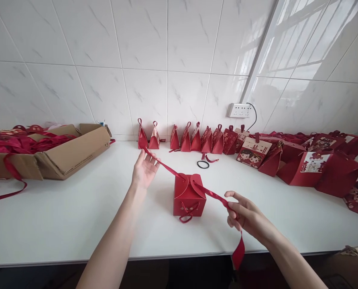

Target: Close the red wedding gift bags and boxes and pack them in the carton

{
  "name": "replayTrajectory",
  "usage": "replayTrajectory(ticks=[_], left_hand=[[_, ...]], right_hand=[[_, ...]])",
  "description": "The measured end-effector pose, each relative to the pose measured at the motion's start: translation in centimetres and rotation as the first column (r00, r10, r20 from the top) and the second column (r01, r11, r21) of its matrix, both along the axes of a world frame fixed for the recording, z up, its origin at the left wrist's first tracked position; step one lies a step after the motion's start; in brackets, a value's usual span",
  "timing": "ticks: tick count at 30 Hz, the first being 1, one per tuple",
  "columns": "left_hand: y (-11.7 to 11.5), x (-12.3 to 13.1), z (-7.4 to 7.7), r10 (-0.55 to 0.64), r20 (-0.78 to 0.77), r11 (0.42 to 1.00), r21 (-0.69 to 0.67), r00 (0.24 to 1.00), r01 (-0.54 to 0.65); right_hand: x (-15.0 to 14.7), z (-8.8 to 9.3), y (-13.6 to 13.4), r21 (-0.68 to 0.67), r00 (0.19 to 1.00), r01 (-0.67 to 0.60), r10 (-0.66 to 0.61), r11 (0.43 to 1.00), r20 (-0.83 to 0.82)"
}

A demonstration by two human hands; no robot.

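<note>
A small red gift box stands upright on the white table, its curved top flaps folded together. Red ribbon passes through the top and stretches out to both sides. My left hand, palm turned up, grips one ribbon end between thumb and fingers, to the left of the box and farther back. On the right, my right hand pinches the other length, and its loose tail hangs over the table's front edge. A twisted red cord with a loop lies against the box's front face.
An open cardboard box full of red ribbon sits at the left. Along the wall stand several small red peaked boxes. Larger printed red boxes crowd the right. A black ring lies mid-table, below a white power strip.
</note>
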State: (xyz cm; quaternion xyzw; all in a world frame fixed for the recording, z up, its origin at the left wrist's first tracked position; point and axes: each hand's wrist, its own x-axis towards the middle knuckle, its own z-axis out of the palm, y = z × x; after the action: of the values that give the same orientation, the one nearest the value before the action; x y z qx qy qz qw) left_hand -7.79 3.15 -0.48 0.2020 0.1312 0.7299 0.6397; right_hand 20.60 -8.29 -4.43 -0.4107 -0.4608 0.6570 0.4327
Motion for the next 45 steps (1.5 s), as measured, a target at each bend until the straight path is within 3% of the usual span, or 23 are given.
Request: replayTrajectory(ticks=[8,15,19,21,24,26,28,30,35,37,41,45], left_hand=[[0.0,-0.5,0.0,-0.002,0.052,0.999,0.050,0.999,-0.001],[0.0,-0.6,-0.1,0.007,0.043,0.999,0.040,0.999,-0.009],[-0.3,-0.2,1.2,0.088,-0.119,0.995,0.063,0.989,-0.081],[-0.4,0.5,2.6,0.132,-0.274,0.984,0.152,0.953,-0.093],[-0.5,2.2,5.5,0.125,-0.543,0.955,0.292,0.831,0.048],[-0.5,3.2,7.4,0.095,-0.695,0.934,0.309,0.713,0.177],[-0.7,4.0,8.8,0.081,-0.782,0.920,0.297,0.619,0.255],[-1.0,4.4,9.6,0.102,-0.812,0.923,0.293,0.575,0.250],[-2.1,4.7,9.6,0.194,-0.859,0.942,0.298,0.474,0.155],[-2.4,4.8,9.5,0.203,-0.850,0.937,0.312,0.486,0.155],[-2.5,5.2,9.4,0.186,-0.790,0.931,0.331,0.584,0.151],[-2.6,5.8,9.3,0.178,-0.740,0.936,0.331,0.649,0.120]], right_hand=[[2.7,1.6,0.5,0.051,0.916,0.307,-0.280,0.951,-0.286],[3.8,2.2,1.6,0.383,0.908,0.415,-0.399,0.825,-0.125],[1.6,4.4,3.1,0.430,0.935,0.345,-0.348,0.834,-0.076],[0.1,6.3,4.1,0.502,0.937,0.259,-0.341,0.825,0.076],[-2.1,9.5,5.9,0.636,0.861,0.023,-0.339,0.771,0.380],[-3.3,11.2,7.2,0.638,0.831,-0.129,-0.268,0.760,0.487],[-4.2,12.3,8.5,0.600,0.843,-0.217,-0.162,0.770,0.513],[-4.8,12.9,9.4,0.578,0.865,-0.248,-0.091,0.778,0.494],[-5.1,13.2,9.8,0.592,0.926,-0.199,-0.049,0.781,0.375],[-4.9,13.2,9.7,0.618,0.944,-0.152,-0.073,0.771,0.323],[-4.4,13.2,9.5,0.688,0.969,-0.056,-0.126,0.724,0.212],[-4.7,13.4,9.2,0.687,0.982,0.033,-0.151,0.726,0.112]])
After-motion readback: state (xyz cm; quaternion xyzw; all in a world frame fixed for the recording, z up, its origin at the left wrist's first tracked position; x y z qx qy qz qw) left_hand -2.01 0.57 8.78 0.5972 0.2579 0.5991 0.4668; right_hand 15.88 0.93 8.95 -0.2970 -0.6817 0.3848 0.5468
